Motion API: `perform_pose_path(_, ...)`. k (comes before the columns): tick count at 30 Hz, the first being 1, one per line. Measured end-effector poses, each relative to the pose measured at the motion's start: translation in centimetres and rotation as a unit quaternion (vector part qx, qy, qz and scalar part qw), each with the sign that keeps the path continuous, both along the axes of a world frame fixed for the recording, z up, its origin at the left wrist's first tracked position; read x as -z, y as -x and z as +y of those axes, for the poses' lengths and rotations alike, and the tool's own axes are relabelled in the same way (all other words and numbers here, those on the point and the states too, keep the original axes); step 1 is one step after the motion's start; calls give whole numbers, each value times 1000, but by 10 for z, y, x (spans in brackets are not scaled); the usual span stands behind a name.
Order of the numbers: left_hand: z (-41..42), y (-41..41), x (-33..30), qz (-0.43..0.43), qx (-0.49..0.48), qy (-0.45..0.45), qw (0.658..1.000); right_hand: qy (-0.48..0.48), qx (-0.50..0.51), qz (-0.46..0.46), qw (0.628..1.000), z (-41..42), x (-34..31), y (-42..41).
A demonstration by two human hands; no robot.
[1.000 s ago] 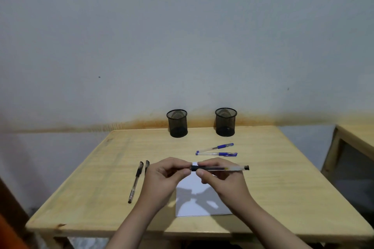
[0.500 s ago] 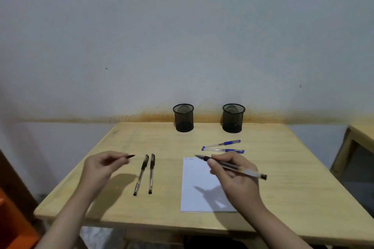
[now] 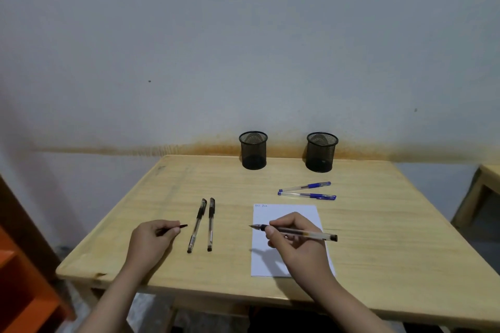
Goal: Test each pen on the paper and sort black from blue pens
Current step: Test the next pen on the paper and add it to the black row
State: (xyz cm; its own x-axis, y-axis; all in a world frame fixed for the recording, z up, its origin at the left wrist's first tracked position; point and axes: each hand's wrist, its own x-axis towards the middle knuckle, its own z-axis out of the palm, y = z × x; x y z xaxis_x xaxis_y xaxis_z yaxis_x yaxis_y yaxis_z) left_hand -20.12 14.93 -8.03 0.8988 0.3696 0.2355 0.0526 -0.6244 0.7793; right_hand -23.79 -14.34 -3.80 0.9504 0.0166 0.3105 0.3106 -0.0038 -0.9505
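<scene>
Black cap (image 3: 180, 227) pinched, left hand (image 3: 151, 240); right hand (image 3: 295, 240) grips pen (image 3: 297, 232)

Faint marks (image 3: 260, 205) atop the paper (image 3: 286, 213) too small to read; paper's near corner behind right hand (image 3: 295, 238).

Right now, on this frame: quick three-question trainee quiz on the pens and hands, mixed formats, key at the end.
1. True or false: the left hand pinches a small black pen cap.
2. How many capped blue pens lie beyond the white paper sheet?
3. The uncapped clear-barrelled black pen in the right hand points: A) left, B) right, C) at the black mesh cups.

Key: 1 true; 2 two; 3 A.
</scene>
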Motion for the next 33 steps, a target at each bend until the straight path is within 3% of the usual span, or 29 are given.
perform_pose_path(8, -3, 4, -4, 18, 29, 61, 998, -10, 30, 10, 999, -11, 8, -7)
perform_pose_path(14, -54, 3, -22, -33, 29, 69, 997, -5, 63, 3, 998, -25, 6, -22)
perform_pose_path(19, -122, -4, -32, -45, 130, 72, 988, 4, 98, 10, 995, -32, 2, -45)
perform_pose_path(21, -140, -11, -26, -19, 189, 31, 981, -9, 113, 21, 993, -32, 0, -59)
perform_pose_path(25, -149, -31, -6, 60, 225, -173, 957, -20, 124, 52, 991, -27, -3, -90)
perform_pose_path(33, -151, -41, 11, 92, 213, -247, 941, 42, 89, 100, 990, 0, 14, -143)
